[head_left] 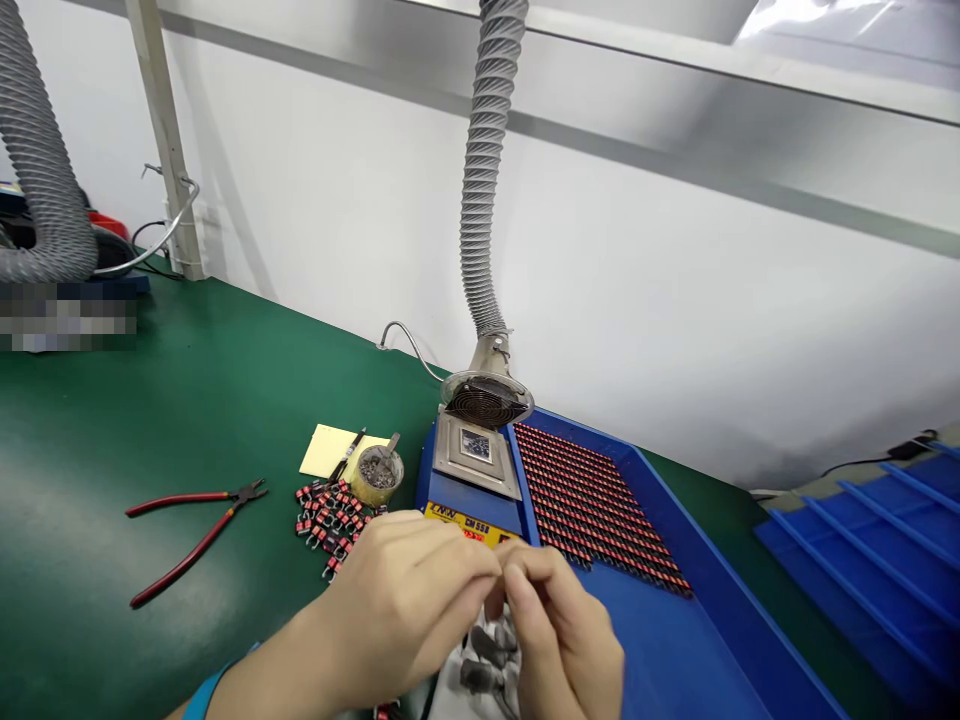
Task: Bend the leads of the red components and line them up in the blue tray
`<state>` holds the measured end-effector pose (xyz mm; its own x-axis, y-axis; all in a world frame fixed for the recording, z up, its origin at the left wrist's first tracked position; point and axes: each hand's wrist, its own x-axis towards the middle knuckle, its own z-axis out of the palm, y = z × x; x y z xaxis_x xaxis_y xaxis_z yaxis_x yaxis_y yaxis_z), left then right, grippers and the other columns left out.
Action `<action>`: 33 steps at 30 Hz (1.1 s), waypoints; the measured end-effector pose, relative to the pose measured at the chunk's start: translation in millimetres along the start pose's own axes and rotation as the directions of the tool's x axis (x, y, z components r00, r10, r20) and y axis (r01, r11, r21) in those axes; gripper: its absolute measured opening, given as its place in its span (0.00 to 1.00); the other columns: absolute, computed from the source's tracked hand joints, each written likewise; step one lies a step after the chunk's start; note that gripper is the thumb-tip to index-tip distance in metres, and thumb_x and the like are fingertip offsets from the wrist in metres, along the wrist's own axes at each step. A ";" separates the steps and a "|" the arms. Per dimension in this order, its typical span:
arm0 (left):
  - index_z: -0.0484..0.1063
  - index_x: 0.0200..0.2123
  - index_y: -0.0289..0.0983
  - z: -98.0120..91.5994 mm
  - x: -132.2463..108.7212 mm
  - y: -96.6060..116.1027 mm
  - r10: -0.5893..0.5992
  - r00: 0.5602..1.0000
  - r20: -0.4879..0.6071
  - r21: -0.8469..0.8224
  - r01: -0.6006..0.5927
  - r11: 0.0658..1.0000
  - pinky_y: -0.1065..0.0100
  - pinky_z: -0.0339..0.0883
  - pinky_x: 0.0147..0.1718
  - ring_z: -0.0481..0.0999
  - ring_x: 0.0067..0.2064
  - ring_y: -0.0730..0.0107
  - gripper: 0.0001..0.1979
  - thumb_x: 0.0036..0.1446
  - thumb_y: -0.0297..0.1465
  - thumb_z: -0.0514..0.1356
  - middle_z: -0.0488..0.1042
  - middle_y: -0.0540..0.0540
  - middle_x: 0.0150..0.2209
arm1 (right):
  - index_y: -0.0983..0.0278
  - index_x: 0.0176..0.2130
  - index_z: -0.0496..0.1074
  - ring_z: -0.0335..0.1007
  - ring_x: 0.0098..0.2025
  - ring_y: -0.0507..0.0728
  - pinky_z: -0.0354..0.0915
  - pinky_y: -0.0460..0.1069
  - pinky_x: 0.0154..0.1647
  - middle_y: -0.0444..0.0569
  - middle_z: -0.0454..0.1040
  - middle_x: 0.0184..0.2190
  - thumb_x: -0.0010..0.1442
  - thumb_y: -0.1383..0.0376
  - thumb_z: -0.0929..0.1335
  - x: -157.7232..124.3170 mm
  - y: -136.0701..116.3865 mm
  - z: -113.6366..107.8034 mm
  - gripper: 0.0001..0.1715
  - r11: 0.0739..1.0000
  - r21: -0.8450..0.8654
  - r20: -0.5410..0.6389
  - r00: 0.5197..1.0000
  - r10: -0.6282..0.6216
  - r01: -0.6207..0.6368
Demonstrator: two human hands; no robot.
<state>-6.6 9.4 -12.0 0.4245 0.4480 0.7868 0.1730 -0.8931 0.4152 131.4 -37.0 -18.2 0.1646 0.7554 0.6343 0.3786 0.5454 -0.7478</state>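
My left hand (409,600) and my right hand (559,630) meet fingertip to fingertip in front of a blue solder pot (472,488). Both are closed in a pinch; whatever lies between the fingers is hidden. Below them, partly covered, are dark grey stained shapes on something white (484,660) that I cannot make out. Left of the pot lies a loose pile of small red-and-black components with wire legs (330,520). Behind the pile stands a small tub (377,480) of grey material with a flat metal tool (390,445) in it.
To the right, a blue tray (705,650) carries many rows of the same components (600,510). Red-handled pliers (202,540) lie spread on the green table (225,400). Yellow paper (330,450) and a pen (349,452) lie behind the pile. A fume hose (487,180) hangs over the pot.
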 end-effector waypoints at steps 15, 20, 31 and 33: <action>0.69 0.32 0.35 -2.0 1.8 3.1 -0.051 0.998 -0.041 -0.074 0.047 0.996 0.74 0.59 0.26 0.66 0.24 0.77 0.09 0.63 0.23 0.52 0.72 0.52 0.24 | 0.61 0.38 0.75 0.75 0.33 0.56 0.71 0.51 0.34 0.45 0.77 0.28 0.54 0.79 0.68 0.4 5.4 -1.6 0.16 0.879 -0.273 -0.036 0.909 -0.416 0.392; 0.69 0.29 0.35 3.8 -0.1 -1.1 0.155 0.987 -0.049 0.254 -0.138 0.957 0.66 0.50 0.21 0.60 0.20 0.72 0.14 0.63 0.22 0.48 0.67 0.52 0.19 | 0.62 0.21 0.63 0.57 0.17 0.49 0.57 0.45 0.18 0.41 0.62 0.15 0.66 0.61 0.62 -1.7 -0.1 0.1 0.22 0.961 0.138 0.050 0.971 0.236 -0.240; 0.69 0.33 0.37 -7.9 3.4 4.3 -0.219 0.976 -0.007 -0.255 0.210 0.944 0.78 0.61 0.26 0.69 0.25 0.79 0.07 0.61 0.22 0.54 0.72 0.54 0.25 | 0.57 0.42 0.78 0.75 0.35 0.58 0.72 0.53 0.35 0.47 0.79 0.32 0.54 0.79 0.69 -0.9 5.5 3.0 0.21 0.973 -0.048 -0.126 0.965 -0.232 0.227; 0.68 0.32 0.37 -9.0 2.9 3.8 -0.271 0.961 0.060 -0.310 0.276 0.910 0.79 0.61 0.27 0.69 0.26 0.80 0.07 0.61 0.23 0.54 0.72 0.55 0.25 | 0.57 0.43 0.78 0.74 0.34 0.58 0.71 0.54 0.35 0.47 0.78 0.31 0.54 0.79 0.69 0.2 7.4 2.8 0.22 0.966 -0.052 -0.096 0.961 -0.258 0.254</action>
<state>-12.8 7.7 -4.0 0.4138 0.6704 0.6159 -0.0005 -0.6764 0.7366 131.8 -31.9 -24.2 0.1476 0.5506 0.8216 0.4545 0.7000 -0.5508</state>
